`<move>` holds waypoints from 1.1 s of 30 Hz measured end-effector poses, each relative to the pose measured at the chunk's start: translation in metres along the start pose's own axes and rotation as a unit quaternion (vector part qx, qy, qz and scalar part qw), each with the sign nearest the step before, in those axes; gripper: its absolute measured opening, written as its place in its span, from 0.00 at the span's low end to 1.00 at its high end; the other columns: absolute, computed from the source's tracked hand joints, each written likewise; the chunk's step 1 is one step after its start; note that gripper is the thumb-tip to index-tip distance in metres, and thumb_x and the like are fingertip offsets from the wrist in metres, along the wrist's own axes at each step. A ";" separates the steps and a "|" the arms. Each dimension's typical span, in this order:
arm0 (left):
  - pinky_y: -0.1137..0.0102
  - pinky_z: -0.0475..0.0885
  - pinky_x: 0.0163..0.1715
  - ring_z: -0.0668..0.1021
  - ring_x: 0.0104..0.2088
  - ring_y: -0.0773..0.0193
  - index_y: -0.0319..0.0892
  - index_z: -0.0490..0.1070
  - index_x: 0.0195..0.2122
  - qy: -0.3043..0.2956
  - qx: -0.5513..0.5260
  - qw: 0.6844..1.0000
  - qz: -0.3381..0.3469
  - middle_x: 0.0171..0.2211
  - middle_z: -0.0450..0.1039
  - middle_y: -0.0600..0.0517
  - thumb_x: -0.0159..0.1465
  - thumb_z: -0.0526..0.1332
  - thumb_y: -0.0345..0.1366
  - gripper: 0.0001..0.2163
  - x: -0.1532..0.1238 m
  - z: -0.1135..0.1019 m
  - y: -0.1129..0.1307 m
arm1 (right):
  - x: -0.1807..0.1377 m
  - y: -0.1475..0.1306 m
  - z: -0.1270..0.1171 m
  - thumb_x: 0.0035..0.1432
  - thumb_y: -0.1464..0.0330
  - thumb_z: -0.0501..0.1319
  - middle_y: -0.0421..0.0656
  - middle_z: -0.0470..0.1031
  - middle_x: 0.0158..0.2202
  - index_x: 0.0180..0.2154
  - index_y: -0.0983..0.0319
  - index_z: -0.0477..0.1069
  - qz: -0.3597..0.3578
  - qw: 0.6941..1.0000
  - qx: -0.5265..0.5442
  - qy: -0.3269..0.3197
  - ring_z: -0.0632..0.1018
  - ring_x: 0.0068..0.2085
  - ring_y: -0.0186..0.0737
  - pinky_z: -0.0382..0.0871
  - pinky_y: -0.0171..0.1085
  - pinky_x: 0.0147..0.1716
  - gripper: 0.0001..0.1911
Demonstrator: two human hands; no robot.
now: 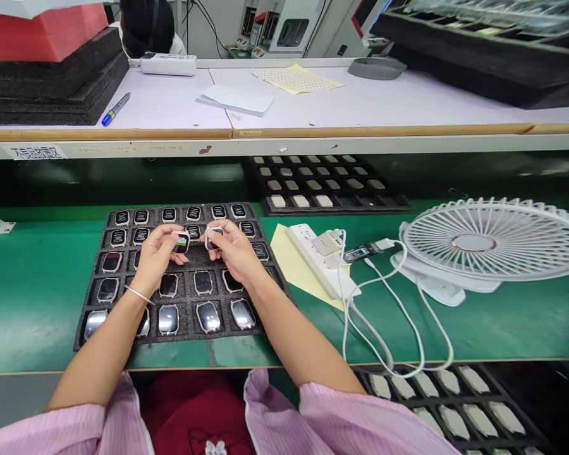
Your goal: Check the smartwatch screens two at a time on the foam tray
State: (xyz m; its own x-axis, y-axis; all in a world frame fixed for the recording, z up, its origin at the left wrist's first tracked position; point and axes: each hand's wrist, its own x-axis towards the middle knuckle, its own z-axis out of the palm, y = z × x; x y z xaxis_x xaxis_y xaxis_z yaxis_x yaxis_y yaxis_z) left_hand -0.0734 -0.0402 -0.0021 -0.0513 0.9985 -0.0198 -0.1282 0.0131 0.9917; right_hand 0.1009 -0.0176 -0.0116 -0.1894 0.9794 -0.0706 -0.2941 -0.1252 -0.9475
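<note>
A black foam tray (91,315) lies on the green bench and holds several smartwatch bodies in rows. My left hand (157,258) is closed on one watch body (181,242) whose screen glows with coloured bands. My right hand (233,251) is closed on a second watch body (213,237) with a dark screen. Both hands hover over the tray's middle rows, the two watches close together. A thin bracelet circles my left wrist.
A white power strip (313,259) with plugs and white cables lies right of the tray, beside a white fan (493,243) lying flat. Another watch tray (322,183) sits behind, one more (455,398) below the bench edge. The shelf above bears foam slabs, papers, a blue marker.
</note>
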 end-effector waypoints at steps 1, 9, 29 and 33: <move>0.76 0.70 0.18 0.76 0.18 0.71 0.41 0.70 0.40 0.004 0.011 1.000 0.008 0.29 0.72 0.56 0.56 0.67 0.43 0.15 0.001 0.000 -0.001 | 0.000 0.000 0.000 0.52 0.60 0.67 0.36 0.78 0.30 0.40 0.59 0.67 0.007 1.000 0.007 -0.003 0.70 0.19 0.28 0.60 0.32 0.21 0.17; 0.76 0.72 0.24 0.74 0.27 0.71 0.43 0.68 0.48 -0.022 0.018 0.999 0.035 0.36 0.73 0.54 0.48 0.71 0.33 0.25 0.003 0.000 -0.007 | -0.001 0.000 0.000 0.46 0.71 0.60 0.39 0.79 0.36 0.47 0.59 0.67 0.042 0.996 0.063 -0.051 0.80 0.27 0.36 0.69 0.36 0.29 0.22; 0.50 0.66 0.54 0.68 0.51 0.45 0.45 0.74 0.53 -0.122 0.643 0.750 0.102 0.49 0.66 0.43 0.56 0.68 0.42 0.23 0.006 -0.032 -0.001 | -0.006 0.011 -0.007 0.58 0.63 0.65 0.52 0.65 0.57 0.59 0.57 0.69 -0.123 0.761 -0.624 -0.126 0.66 0.58 0.57 0.61 0.54 0.55 0.27; 0.53 0.65 0.54 0.68 0.52 0.45 0.44 0.74 0.54 -0.092 0.657 0.741 0.105 0.50 0.68 0.43 0.60 0.63 0.45 0.22 -0.001 -0.041 0.025 | -0.009 0.006 -0.004 0.60 0.63 0.64 0.54 0.63 0.61 0.62 0.58 0.68 -0.113 0.741 -0.650 -0.124 0.65 0.60 0.58 0.59 0.54 0.56 0.29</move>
State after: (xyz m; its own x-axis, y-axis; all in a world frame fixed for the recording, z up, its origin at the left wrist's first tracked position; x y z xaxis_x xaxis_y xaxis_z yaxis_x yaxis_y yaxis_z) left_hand -0.1172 -0.0434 0.0175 0.2180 0.9746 0.0508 0.9445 -0.2238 0.2405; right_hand 0.1046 -0.0268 -0.0180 -0.4860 0.8729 0.0420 0.7770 0.4536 -0.4366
